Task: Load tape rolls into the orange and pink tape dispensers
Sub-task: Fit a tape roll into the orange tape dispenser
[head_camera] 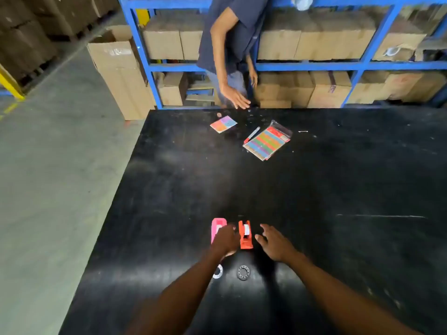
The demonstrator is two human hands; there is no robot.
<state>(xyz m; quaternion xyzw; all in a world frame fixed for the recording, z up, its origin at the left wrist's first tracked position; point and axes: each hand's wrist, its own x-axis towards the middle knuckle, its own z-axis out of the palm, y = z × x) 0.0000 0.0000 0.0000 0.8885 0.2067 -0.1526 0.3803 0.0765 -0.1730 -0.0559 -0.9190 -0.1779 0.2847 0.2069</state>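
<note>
The left hand (pixel 223 239) lies curled on the pink dispenser (pixel 217 228); the grip itself is hidden. The right hand (pixel 273 243), fingers spread and empty, hovers just right of the orange dispenser (pixel 245 235)

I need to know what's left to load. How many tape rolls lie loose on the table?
2. One tape roll lies partly under the left forearm; the other tape roll lies right of it, nearer than the orange dispenser, which already holds one.

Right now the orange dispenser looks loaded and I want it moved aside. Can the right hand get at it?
Probably yes. The right hand hovers open just beside the orange dispenser, with only bare black table between them.
</note>
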